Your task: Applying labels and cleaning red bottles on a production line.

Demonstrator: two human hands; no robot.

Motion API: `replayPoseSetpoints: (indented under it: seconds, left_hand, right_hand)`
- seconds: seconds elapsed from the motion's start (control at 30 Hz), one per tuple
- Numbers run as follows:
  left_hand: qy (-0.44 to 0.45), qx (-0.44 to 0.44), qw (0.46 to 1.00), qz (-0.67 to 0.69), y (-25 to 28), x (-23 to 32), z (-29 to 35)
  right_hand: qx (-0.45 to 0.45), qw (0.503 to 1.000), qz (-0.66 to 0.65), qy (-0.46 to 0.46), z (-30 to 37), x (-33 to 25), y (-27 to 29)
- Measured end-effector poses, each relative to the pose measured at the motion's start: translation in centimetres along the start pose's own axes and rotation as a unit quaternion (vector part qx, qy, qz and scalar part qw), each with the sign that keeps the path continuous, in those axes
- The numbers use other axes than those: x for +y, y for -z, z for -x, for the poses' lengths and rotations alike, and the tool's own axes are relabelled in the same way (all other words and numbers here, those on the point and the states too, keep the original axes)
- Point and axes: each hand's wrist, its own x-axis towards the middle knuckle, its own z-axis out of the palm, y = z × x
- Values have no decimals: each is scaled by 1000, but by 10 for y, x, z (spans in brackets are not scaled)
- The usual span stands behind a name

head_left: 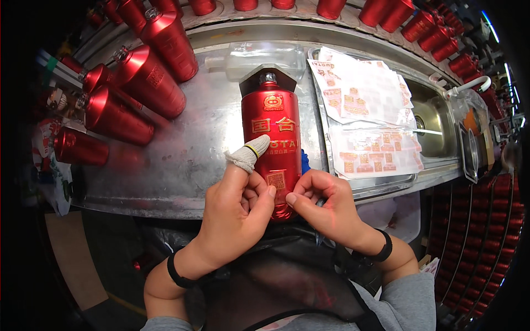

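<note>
A glossy red bottle (270, 124) with gold lettering lies with its neck pointing away from me. A small square gold label (276, 180) sits low on its front. My left hand (234, 207) is at the bottle's lower left, its white-cloth-covered finger lying across the front. Its other fingers are curled, with the thumb tip beside the label. At the lower right, my right hand (326, 204) has thumb and forefinger pinched close to the label's corner. Whatever either pinch holds is too small to make out. Behind the neck stands a dark angular support (290, 80).
Several red bottles (152, 83) stand on the left of the metal table (204, 127). Printed label sheets (359, 91) lie on a tray at right, beside a sink (436, 110). A clear bottle-shaped piece (265, 58) lies beyond. More red bottles line the far conveyor (265, 12).
</note>
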Motion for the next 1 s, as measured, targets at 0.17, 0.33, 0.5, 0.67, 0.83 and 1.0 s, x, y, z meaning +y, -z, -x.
replayPoseSetpoints:
  seconds: [0.17, 0.33, 0.5, 0.67, 0.83, 1.0]
  left_hand:
    - [-3, 20, 1000, 1, -4, -1, -1]
    - [-15, 26, 999, -18, -5, -3, -1]
    - [-7, 53, 999, -13, -6, -8, 0]
    - [-23, 78, 997, -19, 3, -23, 5]
    - [-22, 82, 996, -2, 12, -40, 6]
    - [-27, 28, 992, 123, -1, -53, -1]
  right_hand:
    - [6, 1000, 3, 13, -1, 0, 0]
    - [4, 1000, 4, 22, -2, 2, 0]
    - [6, 1000, 10, 21, -4, 2, 0]
    - [0, 1000, 5, 13, -3, 2, 0]
    - [47, 997, -52, -22, -2, 12, 3]
    - [51, 997, -54, -5, -14, 5, -4]
